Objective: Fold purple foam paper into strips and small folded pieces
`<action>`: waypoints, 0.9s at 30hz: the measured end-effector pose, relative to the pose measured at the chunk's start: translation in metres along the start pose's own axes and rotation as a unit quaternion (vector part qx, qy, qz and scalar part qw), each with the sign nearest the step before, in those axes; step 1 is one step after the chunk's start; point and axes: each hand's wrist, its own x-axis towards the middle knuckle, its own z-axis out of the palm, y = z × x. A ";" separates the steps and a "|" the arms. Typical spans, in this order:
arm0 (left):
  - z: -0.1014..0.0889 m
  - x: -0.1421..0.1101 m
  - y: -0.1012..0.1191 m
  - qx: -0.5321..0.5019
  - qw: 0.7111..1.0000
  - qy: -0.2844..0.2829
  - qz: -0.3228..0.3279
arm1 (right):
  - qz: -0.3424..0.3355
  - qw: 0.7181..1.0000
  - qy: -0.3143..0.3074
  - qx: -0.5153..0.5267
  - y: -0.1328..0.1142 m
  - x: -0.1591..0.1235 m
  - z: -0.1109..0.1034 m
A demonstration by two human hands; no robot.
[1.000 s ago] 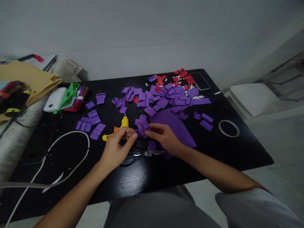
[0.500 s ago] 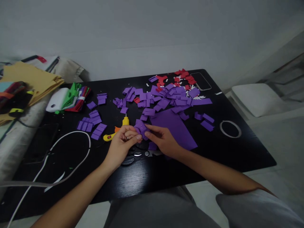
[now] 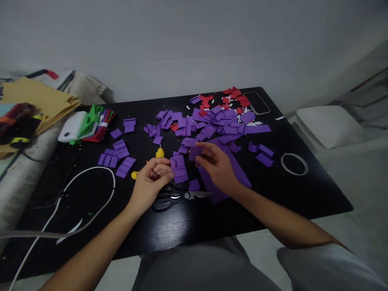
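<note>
My left hand point(image 3: 153, 178) is closed, pinching a creased purple paper piece point(image 3: 181, 171) by its left edge. A small fold stands up near that piece's upper left corner. To its right, my right hand point(image 3: 216, 165) pinches a smaller purple paper square point(image 3: 194, 153) between thumb and fingers. A gap separates the two papers. Partly hidden behind my left hand lies a yellow glue gun point(image 3: 160, 152), its nozzle pointing away from me. Black-handled scissors point(image 3: 188, 195) lie just below the held papers. A large purple sheet point(image 3: 226, 178) is spread under my right hand.
Purple paper pieces point(image 3: 224, 121) are heaped at the back of the black table point(image 3: 212, 226), near red scraps point(image 3: 236, 95). Folded purple strips point(image 3: 112, 155) lie left. A white cable point(image 3: 91, 169) loops at left. A tape ring point(image 3: 294, 164) lies right.
My hands have moved apart, the right one shifting right and up with a small purple square. The left still holds its purple piece, now showing flatter. More of the scissors is visible.
</note>
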 end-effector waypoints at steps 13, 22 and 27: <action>-0.001 -0.001 0.002 0.032 0.999 -0.006 -0.006 | -0.021 1.000 0.000 0.015 -0.005 0.003 -0.007; 0.000 -0.002 0.002 0.060 0.998 -0.003 0.023 | -0.011 0.999 0.003 0.052 -0.011 0.000 -0.003; -0.001 -0.001 -0.001 0.073 0.997 -0.004 0.033 | -0.010 1.000 0.012 0.006 -0.014 0.001 -0.004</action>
